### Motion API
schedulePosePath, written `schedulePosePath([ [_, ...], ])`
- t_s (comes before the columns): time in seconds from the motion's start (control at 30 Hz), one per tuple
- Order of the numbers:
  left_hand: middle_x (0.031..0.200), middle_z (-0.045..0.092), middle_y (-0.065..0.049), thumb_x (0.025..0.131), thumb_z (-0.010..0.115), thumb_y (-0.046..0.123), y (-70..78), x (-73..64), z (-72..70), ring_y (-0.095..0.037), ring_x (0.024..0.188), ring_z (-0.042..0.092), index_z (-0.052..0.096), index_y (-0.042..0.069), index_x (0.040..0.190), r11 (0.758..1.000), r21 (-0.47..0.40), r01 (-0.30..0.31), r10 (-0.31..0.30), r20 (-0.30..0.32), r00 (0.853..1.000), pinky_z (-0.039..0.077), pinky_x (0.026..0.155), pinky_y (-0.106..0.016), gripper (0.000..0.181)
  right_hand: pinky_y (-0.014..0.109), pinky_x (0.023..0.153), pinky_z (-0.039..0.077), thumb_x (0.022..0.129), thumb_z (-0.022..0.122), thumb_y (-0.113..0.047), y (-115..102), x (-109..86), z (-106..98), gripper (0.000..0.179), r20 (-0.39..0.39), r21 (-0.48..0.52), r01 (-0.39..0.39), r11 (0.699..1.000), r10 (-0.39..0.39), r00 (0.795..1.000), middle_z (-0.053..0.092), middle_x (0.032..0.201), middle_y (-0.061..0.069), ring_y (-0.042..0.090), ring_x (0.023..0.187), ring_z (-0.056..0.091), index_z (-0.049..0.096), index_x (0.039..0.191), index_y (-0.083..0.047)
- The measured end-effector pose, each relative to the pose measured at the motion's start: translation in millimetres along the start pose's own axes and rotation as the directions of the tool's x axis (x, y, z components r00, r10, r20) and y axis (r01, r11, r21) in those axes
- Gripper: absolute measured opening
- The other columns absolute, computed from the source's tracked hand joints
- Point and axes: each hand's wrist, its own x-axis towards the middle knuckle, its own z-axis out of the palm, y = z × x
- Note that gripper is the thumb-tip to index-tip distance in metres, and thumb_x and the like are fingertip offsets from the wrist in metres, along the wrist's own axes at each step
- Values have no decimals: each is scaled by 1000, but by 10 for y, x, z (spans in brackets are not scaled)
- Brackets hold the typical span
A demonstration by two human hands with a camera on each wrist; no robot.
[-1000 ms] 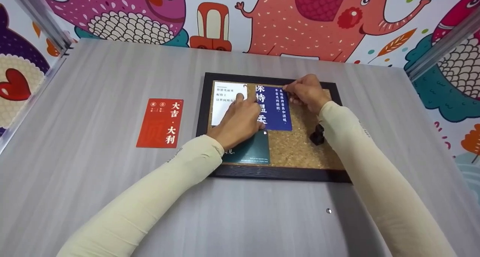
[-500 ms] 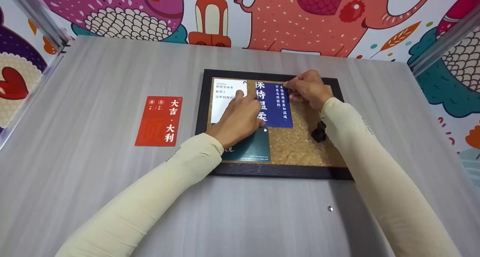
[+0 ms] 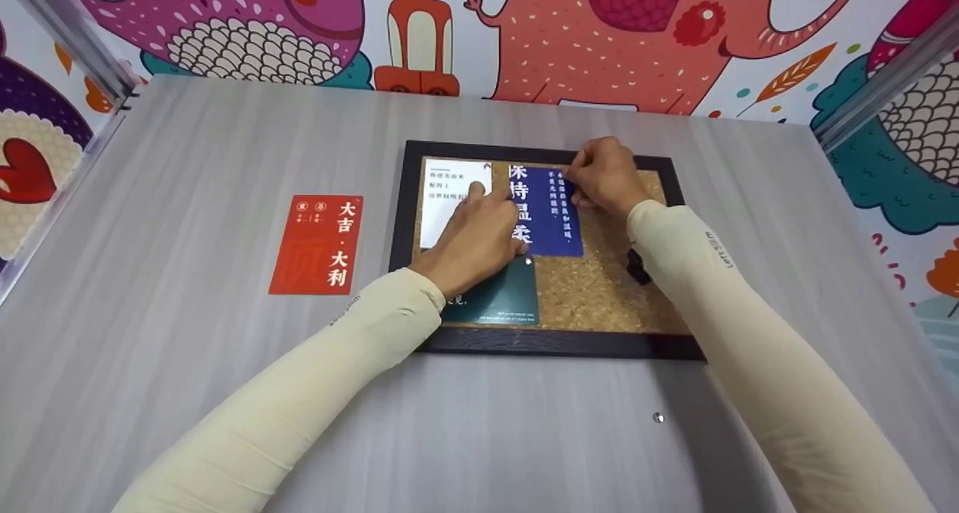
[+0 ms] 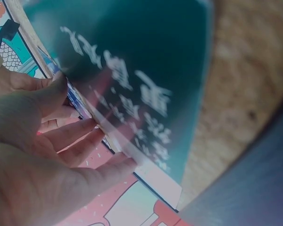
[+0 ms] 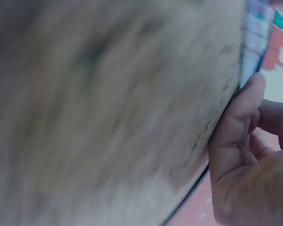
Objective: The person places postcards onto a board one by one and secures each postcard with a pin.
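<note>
A blue card (image 3: 553,221) with white characters lies on a black-framed cork board (image 3: 599,303). My left hand (image 3: 479,232) presses on its left side with extended fingers, reaching across a white card (image 3: 449,191). At the blue card's top right corner, the thumb and forefinger of my right hand (image 3: 608,176) pinch what looks like a small thumbtack, mostly hidden by the fingertips. Below the left hand is a green card (image 3: 502,296), with a small tack (image 3: 528,261) at its upper right corner. The green card (image 4: 132,56) fills much of the left wrist view.
A red card (image 3: 315,245) lies on the grey table (image 3: 187,393) left of the board. One loose clear tack (image 3: 658,417) sits in front of the board. A small black object (image 3: 638,266) is on the cork, partly behind the right sleeve. A cartoon-printed wall (image 3: 599,49) stands behind.
My right hand has turned slightly, its wrist shifting a little left, while its fingertips stay at the blue card's corner. My left hand keeps its place.
</note>
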Motion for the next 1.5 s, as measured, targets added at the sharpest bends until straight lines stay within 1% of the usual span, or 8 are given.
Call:
schedulePosePath([
  [0.1,130,69,-14,100,84,26,1,-15,-3,-41,113,58,81,1,103,1000,-5,-17,17,-13,1000,56,97,-46,25,30,61,63,110,67,-11,4,-26,27,14,-25,-129,94,987,-98,995,76,99,18,18,67,72,73,106,0],
  [0.3,131,69,-15,99,85,27,-45,-1,58,-41,112,58,81,1,101,1000,12,-19,19,-38,999,57,95,-47,27,47,91,63,111,65,-10,19,-71,69,21,-39,-335,229,914,-256,966,79,114,19,30,97,73,80,121,2],
  [0.57,128,67,-14,97,86,29,-299,209,401,-41,108,57,80,4,94,998,-11,-62,61,-82,995,57,93,-50,26,53,105,59,109,66,-8,85,-95,60,21,-48,-389,250,887,-290,956,77,125,17,33,113,72,80,124,-3],
  [0.73,128,67,-11,95,88,31,-354,256,468,-39,106,56,80,5,93,998,-7,-62,61,-89,994,56,93,-49,28,54,108,58,110,66,-9,104,-99,56,22,-37,-373,247,894,-280,959,76,129,17,34,116,72,79,127,-4],
  [1.03,140,66,-19,99,80,12,-99,-70,-97,-44,117,58,75,1,86,993,-113,-41,37,-41,998,54,104,-48,17,54,109,57,111,65,-10,115,-130,49,23,-50,-358,226,906,-260,964,76,130,16,32,117,71,79,128,-5],
  [1.17,142,67,-21,97,79,12,-293,-67,-9,-44,127,58,77,0,95,993,-94,-75,67,-88,994,49,114,-49,12,53,107,58,111,66,-10,114,-125,51,22,-50,-365,225,903,-260,964,76,129,16,32,116,71,79,127,-5],
  [1.3,148,65,-24,99,77,10,-432,-160,-84,-45,139,55,78,-7,121,994,-75,-79,70,-122,990,42,124,-49,28,53,106,58,111,66,-10,112,-122,51,21,-53,-371,229,900,-267,962,76,129,16,32,116,72,79,126,-4],
  [1.5,149,63,-27,103,76,6,-623,-431,-463,-43,140,51,69,-9,140,995,-104,9,-16,-73,997,48,120,-50,40,53,108,58,111,65,-10,109,-127,54,22,-56,-372,230,899,-270,961,76,129,16,32,115,72,79,127,-5],
])
